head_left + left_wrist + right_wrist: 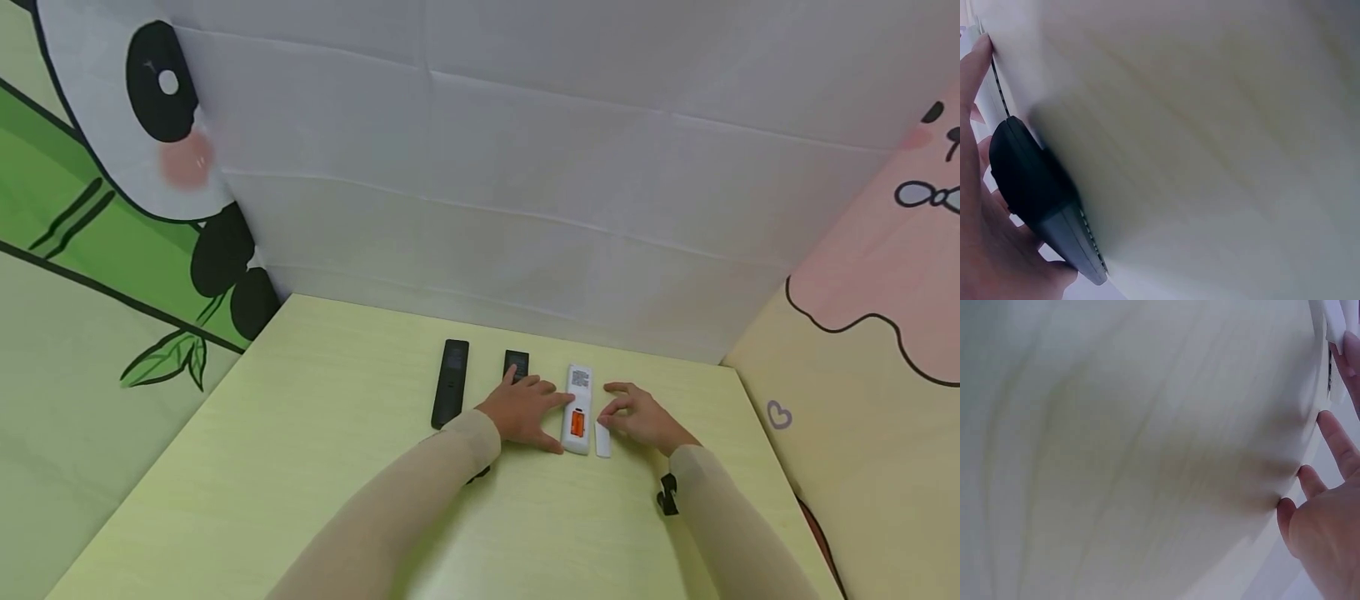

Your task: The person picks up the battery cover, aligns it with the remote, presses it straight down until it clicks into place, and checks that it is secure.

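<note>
A white remote control (580,377) lies back side up on the table, its battery compartment uncovered and orange batteries (577,423) showing. My left hand (522,412) is spread on its left side, index finger and thumb touching the white remote's edge. Beneath that same hand lies a small black remote (516,360), its lower part hidden; its dark body (1035,169) shows under the palm in the left wrist view. To the right of the white remote, my right hand (641,418) pinches a white battery cover (603,440) between thumb and index finger, the other fingers extended.
A longer black remote (450,383) lies left of the left hand. The pale yellow table (300,467) meets a whitish cloth wall (525,208) at the back, with printed cloth panels on both sides. A dark cable (821,537) runs by the right table edge.
</note>
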Demonstrator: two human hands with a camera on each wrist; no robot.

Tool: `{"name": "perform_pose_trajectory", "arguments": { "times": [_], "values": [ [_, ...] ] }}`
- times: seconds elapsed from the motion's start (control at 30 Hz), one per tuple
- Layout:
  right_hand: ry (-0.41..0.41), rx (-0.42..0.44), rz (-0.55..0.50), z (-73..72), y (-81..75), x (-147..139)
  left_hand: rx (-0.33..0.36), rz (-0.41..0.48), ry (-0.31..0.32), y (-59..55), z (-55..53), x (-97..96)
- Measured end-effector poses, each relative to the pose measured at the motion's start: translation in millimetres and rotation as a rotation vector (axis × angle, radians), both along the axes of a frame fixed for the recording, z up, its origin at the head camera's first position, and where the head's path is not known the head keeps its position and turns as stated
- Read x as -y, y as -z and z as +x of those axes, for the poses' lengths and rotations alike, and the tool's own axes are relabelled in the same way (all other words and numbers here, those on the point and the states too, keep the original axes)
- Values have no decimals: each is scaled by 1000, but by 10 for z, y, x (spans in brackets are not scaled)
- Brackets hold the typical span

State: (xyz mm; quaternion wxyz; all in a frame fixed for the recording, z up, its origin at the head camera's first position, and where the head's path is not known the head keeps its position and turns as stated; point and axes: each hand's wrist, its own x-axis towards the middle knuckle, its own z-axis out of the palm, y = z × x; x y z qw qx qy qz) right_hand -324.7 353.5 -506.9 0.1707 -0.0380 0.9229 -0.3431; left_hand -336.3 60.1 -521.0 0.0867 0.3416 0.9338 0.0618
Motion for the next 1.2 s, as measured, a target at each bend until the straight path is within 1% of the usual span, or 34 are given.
{"name": "perform_pose_trajectory", "arguments": {
  "times": [0.23,0.4,0.53,0.77,0.93,1.2],
  "values": [
    [3,17,16,-21,-25,15,6,-1,-7,25,-13,-2],
    [-14,4,21,-33,-36,4,7,-5,-7,26,-8,-1],
    [-21,-16,16,-37,-49,0,6,-13,-3,9,2,2],
    [-5,-17,-30,-34,-78,35,11,-9,-1,-34,17,10],
    [-5,-40,-63,-29,-114,81,11,-8,-2,-66,35,15],
    [12,-62,-62,-25,-129,137,16,-17,-2,-69,25,11]
  ]
}}
